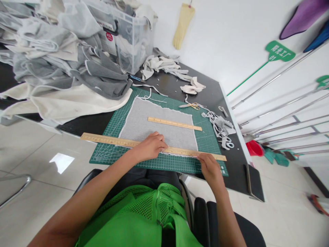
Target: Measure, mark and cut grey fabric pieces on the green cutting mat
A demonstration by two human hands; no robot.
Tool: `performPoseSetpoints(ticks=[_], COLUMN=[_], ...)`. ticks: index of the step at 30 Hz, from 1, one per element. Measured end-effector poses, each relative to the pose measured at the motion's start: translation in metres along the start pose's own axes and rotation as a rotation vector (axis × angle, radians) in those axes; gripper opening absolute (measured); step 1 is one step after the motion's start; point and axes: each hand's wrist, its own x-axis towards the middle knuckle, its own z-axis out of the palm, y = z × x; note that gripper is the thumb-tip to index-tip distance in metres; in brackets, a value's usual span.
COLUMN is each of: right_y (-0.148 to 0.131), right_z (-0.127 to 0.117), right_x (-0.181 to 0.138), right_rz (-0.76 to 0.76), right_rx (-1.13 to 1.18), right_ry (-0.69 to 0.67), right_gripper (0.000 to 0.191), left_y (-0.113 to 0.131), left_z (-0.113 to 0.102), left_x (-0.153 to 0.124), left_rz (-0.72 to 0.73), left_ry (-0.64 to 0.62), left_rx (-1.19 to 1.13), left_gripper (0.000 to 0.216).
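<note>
A grey cloth panel (136,118) with white ragged edges lies flat on a green gridded cutting mat (108,154). Across its near edge runs a long wooden ruler (102,138), both ends reaching past the cloth. My left hand (153,145) presses down on the middle of this ruler, fingers curled. At the near edge of the ruler, toward its right end, my right hand (210,168) is closed in a pinch; whatever its fingertips hold is too small to make out. A shorter wooden ruler (174,123) rests on the cloth farther back.
Gold-handled scissors (191,105) lie on the mat's far side, near a tangle of cloth scraps (221,125). Heaped grey and cream fabric (59,65) and a clear plastic bin (133,44) fill the left. A phone (254,181) sits at the table's right corner.
</note>
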Motion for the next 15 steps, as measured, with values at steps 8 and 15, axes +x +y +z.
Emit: performPoseSetpoints(ticks=[8, 15], right_y=[-0.020, -0.052], right_z=[0.021, 0.042], right_x=[0.010, 0.024], right_rz=[-0.005, -0.078], right_rx=[0.059, 0.139], right_ry=[0.012, -0.016], right_gripper=[0.014, 0.018], left_y=[-0.001, -0.002], left_z=[0.001, 0.001], left_x=[0.000, -0.001], left_rz=[0.013, 0.015], left_ry=[0.021, 0.022], left_rx=[0.000, -0.004], left_gripper=[0.025, 0.024])
